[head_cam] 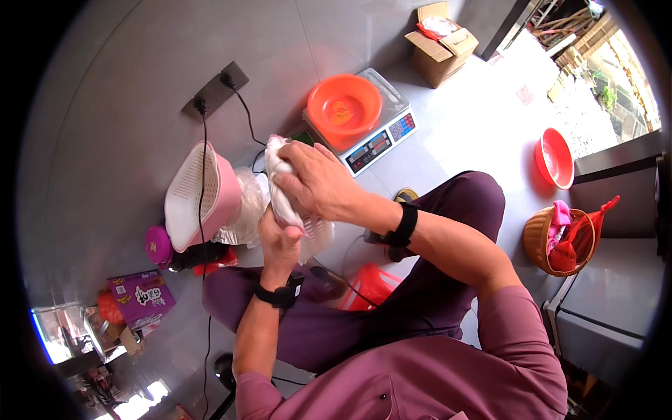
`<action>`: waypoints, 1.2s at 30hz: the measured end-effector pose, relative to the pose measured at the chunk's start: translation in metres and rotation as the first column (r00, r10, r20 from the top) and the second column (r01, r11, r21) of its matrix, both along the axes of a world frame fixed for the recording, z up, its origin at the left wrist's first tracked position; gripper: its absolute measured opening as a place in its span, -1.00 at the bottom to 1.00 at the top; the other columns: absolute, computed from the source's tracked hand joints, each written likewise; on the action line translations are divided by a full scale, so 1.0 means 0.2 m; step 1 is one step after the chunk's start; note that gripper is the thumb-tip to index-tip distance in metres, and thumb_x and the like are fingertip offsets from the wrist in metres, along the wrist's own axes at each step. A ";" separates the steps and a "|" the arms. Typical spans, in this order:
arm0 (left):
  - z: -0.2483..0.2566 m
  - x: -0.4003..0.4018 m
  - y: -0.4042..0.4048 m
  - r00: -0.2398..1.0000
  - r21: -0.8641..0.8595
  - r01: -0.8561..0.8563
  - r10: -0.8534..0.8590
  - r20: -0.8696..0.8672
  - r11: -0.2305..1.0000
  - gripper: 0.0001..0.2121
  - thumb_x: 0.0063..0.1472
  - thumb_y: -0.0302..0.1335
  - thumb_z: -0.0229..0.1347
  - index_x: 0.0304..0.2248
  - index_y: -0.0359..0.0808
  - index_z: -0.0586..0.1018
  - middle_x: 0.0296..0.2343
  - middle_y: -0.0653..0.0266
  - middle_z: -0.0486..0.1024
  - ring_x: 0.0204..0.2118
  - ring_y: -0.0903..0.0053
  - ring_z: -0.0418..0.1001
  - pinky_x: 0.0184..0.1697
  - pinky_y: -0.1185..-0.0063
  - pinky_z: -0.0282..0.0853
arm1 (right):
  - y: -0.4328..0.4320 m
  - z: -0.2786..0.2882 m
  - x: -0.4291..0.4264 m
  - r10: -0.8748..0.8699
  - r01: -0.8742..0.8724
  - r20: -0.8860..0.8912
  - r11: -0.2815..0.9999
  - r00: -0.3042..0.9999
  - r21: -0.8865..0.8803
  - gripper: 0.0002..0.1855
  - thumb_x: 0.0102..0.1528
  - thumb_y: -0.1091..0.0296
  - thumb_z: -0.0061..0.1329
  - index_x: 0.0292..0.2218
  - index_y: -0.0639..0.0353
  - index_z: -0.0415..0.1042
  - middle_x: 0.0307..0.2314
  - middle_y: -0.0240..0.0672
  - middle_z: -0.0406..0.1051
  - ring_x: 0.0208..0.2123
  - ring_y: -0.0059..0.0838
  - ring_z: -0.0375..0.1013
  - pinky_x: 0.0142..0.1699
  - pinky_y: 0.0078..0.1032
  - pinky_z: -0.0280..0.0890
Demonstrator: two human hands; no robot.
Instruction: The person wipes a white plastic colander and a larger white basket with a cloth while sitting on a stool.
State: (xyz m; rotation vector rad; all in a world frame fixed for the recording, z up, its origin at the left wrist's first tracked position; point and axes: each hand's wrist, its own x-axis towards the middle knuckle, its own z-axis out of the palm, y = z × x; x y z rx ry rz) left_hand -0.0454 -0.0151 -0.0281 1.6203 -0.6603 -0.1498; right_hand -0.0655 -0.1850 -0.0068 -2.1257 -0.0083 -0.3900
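Note:
Both hands meet on a long white bundle (283, 197) with pinkish ends, wrapped in thin plastic or mesh; its contents cannot be made out. My left hand (281, 241) cups its lower end, thumb pointing up. Across its upper part lie the bent fingers of my right hand (320, 181). Behind and below the hands, a pale slotted plastic basket (317, 236) is partly covered. Just beyond stands a digital scale (375, 152) with an orange plastic basin (344, 102) on its plate; a small yellow-orange patch shows in the basin's bottom.
A pink basin with a white colander (194, 194) and clear plastic bags (244, 210) stand at left. Black cords hang from a wall socket (215, 90). Also around are a cardboard box (441, 58), a red basin (555, 158), a woven basket (535, 244) and a red plastic container (370, 286).

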 end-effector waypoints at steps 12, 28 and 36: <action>0.10 0.13 0.06 0.775 -0.494 -0.215 -0.161 -0.612 0.843 -0.52 0.45 -0.27 0.04 0.21 -0.38 0.31 0.10 0.17 0.42 0.15 0.36 0.39 0.23 0.32 0.31 | -0.32 0.07 0.08 -0.030 0.189 -0.212 0.585 0.977 0.789 -0.57 0.41 0.14 -0.26 0.06 0.31 0.40 -0.27 -0.27 0.51 -0.28 -0.50 0.54 -0.20 -0.47 0.51; 0.04 0.10 0.06 0.847 -0.400 -0.157 -0.085 -0.525 0.903 -0.46 0.47 -0.31 -0.02 0.31 -0.36 0.17 0.18 0.12 0.35 0.20 0.32 0.37 0.27 0.31 0.27 | 0.07 -0.15 0.01 0.012 0.056 -0.118 0.832 0.993 0.551 -0.34 0.34 0.11 -0.22 0.34 0.23 0.09 0.21 0.22 0.22 0.28 0.08 0.21 0.34 -0.29 0.12; 0.08 0.06 0.03 0.862 -0.415 -0.153 -0.084 -0.500 0.897 -0.45 0.48 -0.23 -0.05 0.29 -0.38 0.20 0.16 0.10 0.35 0.19 0.30 0.37 0.25 0.30 0.29 | -0.03 -0.27 0.08 -0.045 0.235 -0.316 0.767 0.948 0.597 -0.47 0.33 0.05 -0.17 0.16 0.22 0.30 -0.06 0.10 0.46 0.00 -0.13 0.48 0.12 -0.32 0.29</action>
